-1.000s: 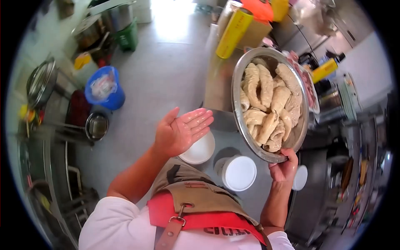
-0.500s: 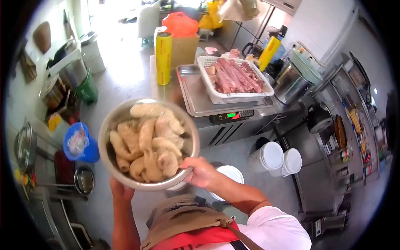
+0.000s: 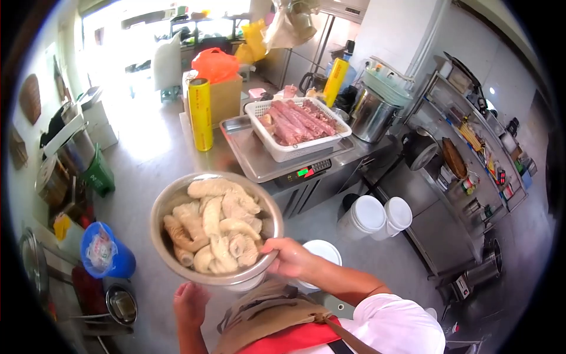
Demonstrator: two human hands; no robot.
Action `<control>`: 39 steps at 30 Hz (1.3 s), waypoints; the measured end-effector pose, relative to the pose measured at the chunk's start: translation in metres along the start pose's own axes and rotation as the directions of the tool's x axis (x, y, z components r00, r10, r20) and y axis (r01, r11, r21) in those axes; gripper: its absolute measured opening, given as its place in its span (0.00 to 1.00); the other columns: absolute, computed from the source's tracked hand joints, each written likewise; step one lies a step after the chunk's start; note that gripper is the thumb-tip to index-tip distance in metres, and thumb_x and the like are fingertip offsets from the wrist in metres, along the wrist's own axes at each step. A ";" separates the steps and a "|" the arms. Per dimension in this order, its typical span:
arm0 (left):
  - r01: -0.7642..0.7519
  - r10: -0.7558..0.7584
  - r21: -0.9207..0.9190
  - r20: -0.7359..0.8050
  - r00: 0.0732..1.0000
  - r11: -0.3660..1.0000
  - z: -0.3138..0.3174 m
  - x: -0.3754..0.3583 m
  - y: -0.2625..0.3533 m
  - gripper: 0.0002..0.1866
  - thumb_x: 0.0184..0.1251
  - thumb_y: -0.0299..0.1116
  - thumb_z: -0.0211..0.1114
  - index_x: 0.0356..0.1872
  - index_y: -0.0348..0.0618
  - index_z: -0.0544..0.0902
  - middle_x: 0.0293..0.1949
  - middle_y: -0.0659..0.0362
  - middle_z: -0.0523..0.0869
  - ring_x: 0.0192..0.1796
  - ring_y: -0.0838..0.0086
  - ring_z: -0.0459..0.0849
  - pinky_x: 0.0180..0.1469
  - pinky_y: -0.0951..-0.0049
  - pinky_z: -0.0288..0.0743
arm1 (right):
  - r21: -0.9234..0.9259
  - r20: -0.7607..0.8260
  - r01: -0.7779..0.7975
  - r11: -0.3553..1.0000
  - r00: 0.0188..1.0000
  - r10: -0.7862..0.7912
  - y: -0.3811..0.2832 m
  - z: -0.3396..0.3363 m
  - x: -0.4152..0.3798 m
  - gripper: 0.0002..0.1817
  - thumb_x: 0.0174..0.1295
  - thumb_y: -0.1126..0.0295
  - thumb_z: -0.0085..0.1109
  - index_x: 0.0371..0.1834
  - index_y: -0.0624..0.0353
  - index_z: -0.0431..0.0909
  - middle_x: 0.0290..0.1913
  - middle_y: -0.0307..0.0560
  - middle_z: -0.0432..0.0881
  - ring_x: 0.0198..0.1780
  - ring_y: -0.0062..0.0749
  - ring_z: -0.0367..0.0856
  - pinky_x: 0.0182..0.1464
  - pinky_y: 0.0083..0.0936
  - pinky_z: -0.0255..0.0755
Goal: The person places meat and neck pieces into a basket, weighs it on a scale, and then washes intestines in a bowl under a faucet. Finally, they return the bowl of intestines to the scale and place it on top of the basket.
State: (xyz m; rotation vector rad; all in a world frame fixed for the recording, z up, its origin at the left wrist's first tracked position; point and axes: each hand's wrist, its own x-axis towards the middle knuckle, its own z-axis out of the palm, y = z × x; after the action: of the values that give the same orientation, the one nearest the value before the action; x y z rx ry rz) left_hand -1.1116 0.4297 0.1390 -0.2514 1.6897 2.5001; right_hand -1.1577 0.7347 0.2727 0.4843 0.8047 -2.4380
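A metal bowl (image 3: pixel 158 236) full of pale, thick, tube-like pieces of meat (image 3: pixel 215 227) is held out in front of my body. My right hand (image 3: pixel 287 258) grips its rim at the lower right, thumb over the edge and the other fingers mostly hidden. Just below the bowl's lower left edge is my left hand (image 3: pixel 191 302), its fingers loosely curled with nothing visible in them. It appears apart from the bowl. Beyond the bowl, a white basket (image 3: pixel 283 154) of reddish meat (image 3: pixel 300 123) rests on a metal tray (image 3: pixel 239 150) over a scale with a lit display (image 3: pixel 303 173).
Yellow rolls (image 3: pixel 201 115) and a cardboard box (image 3: pixel 221 103) stand on the steel counter. White lidded buckets (image 3: pixel 369 213) are on the floor to the right, with another (image 3: pixel 323 253) near my right forearm. A blue bin (image 3: pixel 121 259) stands left; shelving (image 3: pixel 471 141) lines the right.
My left hand has come away from the bowl's underside and sits lower. My right hand still holds the rim. The view has shifted, so the counter appears further left and lower.
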 end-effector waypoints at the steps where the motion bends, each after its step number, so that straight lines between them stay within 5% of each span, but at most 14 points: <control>1: 0.010 -0.012 -0.059 -0.030 0.999 0.998 0.001 0.003 0.002 0.06 0.62 0.30 0.66 0.36 0.44 0.77 0.29 0.58 0.80 0.31 0.67 0.79 0.37 0.61 0.79 | -0.008 -0.001 0.036 0.999 0.999 -0.036 -0.013 -0.008 -0.001 0.28 0.53 0.79 0.53 0.61 0.70 0.66 0.58 0.56 0.76 0.57 0.41 0.78 0.62 0.35 0.71; 5: 0.055 -0.053 0.003 -0.151 0.987 0.999 -0.028 0.007 -0.008 0.07 0.63 0.32 0.64 0.30 0.46 0.74 0.22 0.61 0.77 0.26 0.70 0.77 0.33 0.62 0.78 | -0.033 0.024 0.225 0.974 0.974 -0.224 -0.085 -0.031 -0.017 0.27 0.54 0.78 0.54 0.60 0.70 0.66 0.56 0.55 0.78 0.53 0.40 0.81 0.57 0.31 0.76; 8: 0.176 -0.232 -0.218 -0.271 0.934 0.960 -0.067 0.005 -0.039 0.11 0.65 0.37 0.64 0.26 0.48 0.72 0.19 0.63 0.75 0.23 0.72 0.75 0.30 0.66 0.75 | -0.001 0.045 0.341 0.940 0.939 -0.340 -0.150 -0.027 -0.039 0.17 0.53 0.77 0.54 0.47 0.66 0.73 0.39 0.48 0.83 0.36 0.33 0.83 0.37 0.26 0.81; 10: 0.158 -0.244 -0.257 -0.346 0.906 0.953 -0.108 0.003 -0.090 0.14 0.66 0.40 0.62 0.23 0.50 0.72 0.17 0.64 0.74 0.21 0.73 0.74 0.28 0.69 0.72 | -0.055 -0.113 0.481 0.875 0.868 -0.484 -0.190 -0.028 -0.045 0.13 0.52 0.75 0.54 0.42 0.64 0.74 0.32 0.45 0.82 0.28 0.29 0.81 0.28 0.23 0.78; 11: 0.151 -0.373 -0.435 -0.487 0.790 0.888 -0.087 -0.001 -0.085 0.16 0.67 0.43 0.59 0.20 0.52 0.71 0.16 0.65 0.73 0.20 0.74 0.73 0.27 0.70 0.68 | -0.021 -0.186 0.539 0.842 0.825 -0.533 -0.218 -0.043 -0.034 0.10 0.52 0.76 0.54 0.39 0.62 0.74 0.28 0.42 0.81 0.25 0.26 0.80 0.26 0.20 0.78; 12: 0.166 -0.349 -0.363 -0.527 0.775 0.917 -0.101 -0.006 -0.109 0.16 0.67 0.43 0.59 0.20 0.53 0.71 0.16 0.66 0.73 0.20 0.74 0.73 0.27 0.70 0.68 | -0.038 0.029 0.436 0.899 0.900 -0.435 -0.249 -0.073 -0.037 0.12 0.51 0.78 0.54 0.41 0.64 0.74 0.31 0.44 0.82 0.26 0.28 0.81 0.26 0.19 0.79; 16: 0.231 -0.399 -0.336 -0.620 0.675 0.913 -0.110 -0.024 -0.195 0.15 0.67 0.42 0.58 0.20 0.52 0.71 0.16 0.66 0.73 0.22 0.72 0.73 0.28 0.69 0.69 | -0.164 -0.199 0.530 0.832 0.808 -0.554 -0.337 -0.096 -0.028 0.17 0.55 0.74 0.53 0.48 0.66 0.72 0.38 0.46 0.81 0.31 0.32 0.81 0.22 0.18 0.75; 19: 0.255 -0.358 -0.261 -0.526 0.771 0.931 -0.097 -0.034 -0.238 0.14 0.67 0.40 0.57 0.21 0.50 0.71 0.18 0.64 0.74 0.23 0.71 0.74 0.29 0.69 0.71 | -0.214 -0.069 0.489 0.845 0.856 -0.513 -0.392 -0.126 -0.017 0.18 0.55 0.76 0.50 0.50 0.72 0.70 0.41 0.51 0.81 0.38 0.40 0.84 0.34 0.20 0.81; 21: 0.285 -0.351 -0.205 -0.541 0.765 0.936 -0.068 -0.038 -0.234 0.12 0.67 0.38 0.56 0.23 0.49 0.71 0.19 0.63 0.74 0.23 0.70 0.74 0.29 0.69 0.72 | -0.172 -0.078 0.470 0.866 0.870 -0.487 -0.414 -0.133 -0.008 0.20 0.55 0.79 0.49 0.53 0.75 0.69 0.47 0.57 0.79 0.42 0.47 0.83 0.44 0.26 0.83; 29: 0.316 -0.411 -0.273 -0.714 0.567 0.909 0.037 -0.050 -0.173 0.08 0.64 0.33 0.55 0.25 0.47 0.72 0.21 0.62 0.75 0.23 0.71 0.75 0.27 0.70 0.72 | -0.080 0.037 0.418 0.905 0.908 -0.417 -0.453 -0.140 0.050 0.28 0.55 0.79 0.48 0.61 0.77 0.60 0.56 0.64 0.73 0.47 0.71 0.78 0.40 0.30 0.85; 32: 0.363 -0.356 -0.152 -0.713 0.604 0.919 0.037 -0.063 -0.177 0.08 0.63 0.33 0.55 0.24 0.47 0.72 0.20 0.62 0.74 0.23 0.72 0.75 0.26 0.70 0.71 | -0.079 0.004 0.469 0.880 0.883 -0.470 -0.449 -0.126 0.066 0.27 0.55 0.78 0.48 0.60 0.77 0.60 0.55 0.65 0.74 0.47 0.68 0.78 0.38 0.29 0.85; 33: 0.391 -0.338 -0.095 -0.708 0.620 0.915 0.036 -0.071 -0.182 0.08 0.63 0.33 0.55 0.24 0.47 0.72 0.20 0.62 0.74 0.23 0.72 0.75 0.26 0.71 0.71 | -0.101 -0.013 0.428 0.898 0.902 -0.431 -0.454 -0.128 0.073 0.25 0.55 0.78 0.48 0.58 0.75 0.64 0.51 0.60 0.77 0.45 0.53 0.82 0.36 0.27 0.84; 36: 0.237 -0.419 -0.345 -0.728 0.543 0.908 0.037 -0.089 -0.204 0.08 0.63 0.33 0.56 0.24 0.47 0.72 0.20 0.62 0.74 0.22 0.73 0.74 0.25 0.70 0.70 | -0.141 -0.029 0.468 0.872 0.879 -0.476 -0.463 -0.145 0.100 0.20 0.55 0.78 0.49 0.53 0.71 0.69 0.46 0.53 0.80 0.39 0.39 0.83 0.34 0.22 0.81; 39: 0.302 -0.492 -0.391 -0.735 0.466 0.870 0.044 -0.098 -0.201 0.09 0.64 0.32 0.55 0.23 0.46 0.71 0.20 0.62 0.74 0.21 0.73 0.72 0.24 0.71 0.69 | -0.120 -0.133 0.472 0.873 0.864 -0.485 -0.464 -0.153 0.116 0.09 0.55 0.77 0.51 0.40 0.65 0.73 0.37 0.46 0.80 0.33 0.32 0.80 0.31 0.19 0.78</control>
State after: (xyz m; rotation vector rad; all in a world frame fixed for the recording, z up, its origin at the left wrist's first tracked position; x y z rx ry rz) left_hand -0.9816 0.5451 -0.0078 -1.8716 1.2617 2.2555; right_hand -1.4927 1.1078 0.3063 0.4981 1.2147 -2.8267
